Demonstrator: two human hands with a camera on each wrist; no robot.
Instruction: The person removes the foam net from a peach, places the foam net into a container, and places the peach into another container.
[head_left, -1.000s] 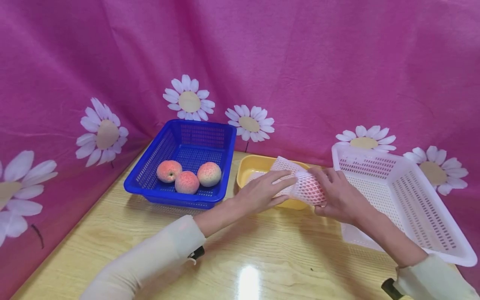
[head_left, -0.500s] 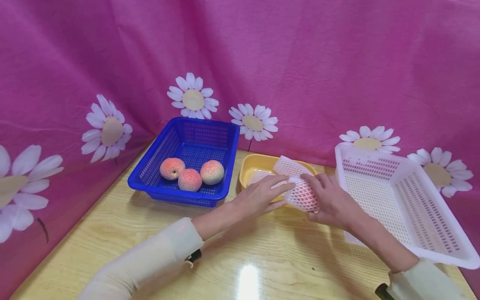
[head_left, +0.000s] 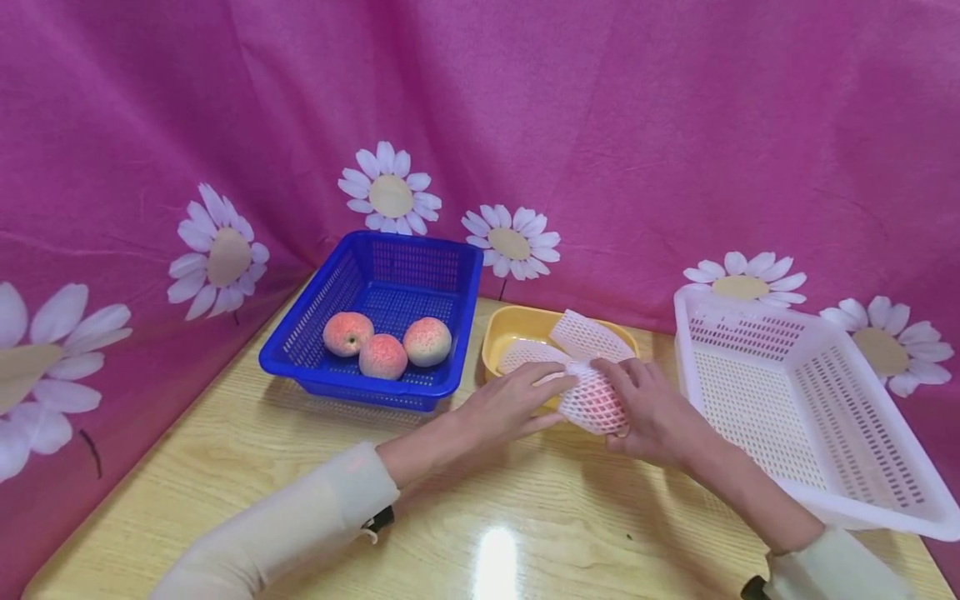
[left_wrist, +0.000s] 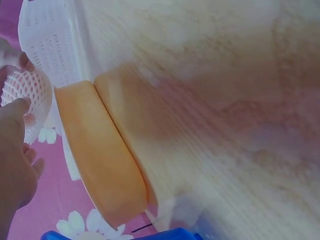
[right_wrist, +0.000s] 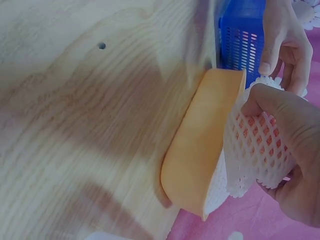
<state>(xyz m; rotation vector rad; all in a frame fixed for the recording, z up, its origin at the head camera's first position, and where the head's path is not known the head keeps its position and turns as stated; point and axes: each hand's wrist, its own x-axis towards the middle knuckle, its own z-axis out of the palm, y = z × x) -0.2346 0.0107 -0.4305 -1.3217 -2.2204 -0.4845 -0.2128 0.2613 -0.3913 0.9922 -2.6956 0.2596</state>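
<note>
In the head view, a peach in a white foam net (head_left: 592, 402) is held over the front of a yellow tray (head_left: 498, 323). My right hand (head_left: 651, 408) grips it from the right, thumb and fingers around the net; pink shows through the mesh in the right wrist view. My left hand (head_left: 510, 402) reaches in from the left, fingers fairly straight and thumb apart, with fingertips at the net's left end. Its index fingertip lies against the mesh in the left wrist view. More flat foam nets (head_left: 588, 336) rest in the yellow tray, partly hidden by the hands.
A blue basket (head_left: 367, 385) with three peaches (head_left: 383, 357) stands at the left on the wooden table (head_left: 442, 533). To the right is a white basket (head_left: 688, 350) with slotted sides. A pink flowered cloth (head_left: 600, 125) hangs behind.
Both hands and the netted peach have moved slightly left and toward the body. More of the nets in the yellow tray shows. The camera view has shifted a little.
</note>
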